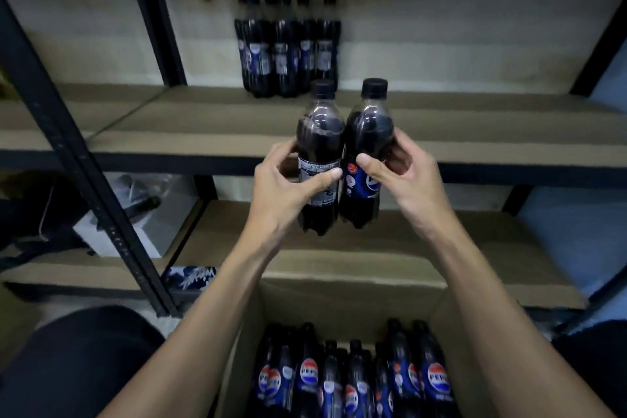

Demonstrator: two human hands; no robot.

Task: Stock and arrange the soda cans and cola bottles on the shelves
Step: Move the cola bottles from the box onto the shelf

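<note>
Visibility notes first. Boxed bottles (353, 380) run off the bottom edge, so only caps and upper labels show and their count cannot be told. Cardboard box (349, 302) is cut by the same edge, with both forearms crossing over it. Row of bottles (288, 51) on the upper shelf (190, 125), well beyond the hands, is blurred (labels unreadable, back ones hidden behind front ones). Clutter to the left of the hands, behind the black post (84, 180), is too dim to name.

Left hand (285, 183): fingers curled round the left bottle (319, 132), thumb across its label, fingertips hidden behind it. Right hand (403, 170): wraps the right bottle (368, 125), thumb on the front by the blue label, fingers round the far side. Neither hand is slack; each grips its own bottle.

Both bottles are upright, dark and black-capped. They are held side by side and touching, in the air in front of the upper shelf's edge, above the box. Lower shelf (492, 241) lies below the hands, behind the box.
</note>
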